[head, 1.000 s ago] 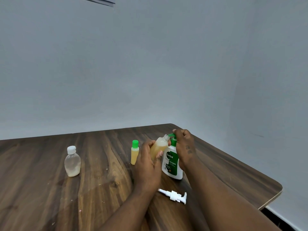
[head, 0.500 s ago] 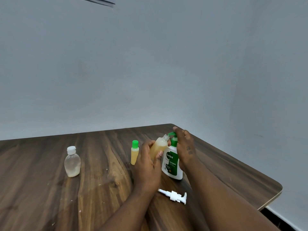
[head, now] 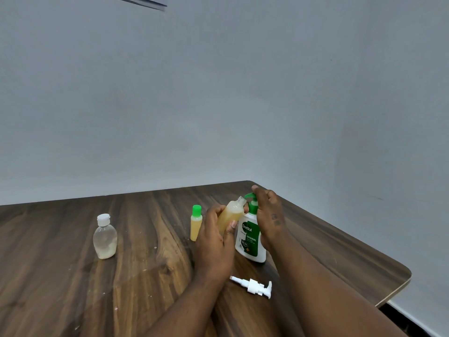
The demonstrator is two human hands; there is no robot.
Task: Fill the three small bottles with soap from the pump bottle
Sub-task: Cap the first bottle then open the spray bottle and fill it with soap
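My left hand (head: 215,242) grips an uncapped small bottle (head: 232,213) of yellowish soap, tilted with its open neck under the spout of the green pump. The white pump bottle (head: 250,239) with a green label stands upright on the table. My right hand (head: 268,212) rests on the pump head (head: 251,198), fingers over its top. A thin small bottle with a green cap (head: 196,222) stands just left of my left hand, full of yellow soap. Further left stands a clear small bottle with a white cap (head: 105,237), with a little soap at its bottom.
A loose white pump top (head: 255,286) lies on the wooden table (head: 60,276) in front of the pump bottle. The table's rounded right corner (head: 405,276) and edge are close to my right arm. A grey wall stands behind.
The pump head has risen a little under my right hand, and the fingers lifted with it. The small bottle stays tilted at the spout.
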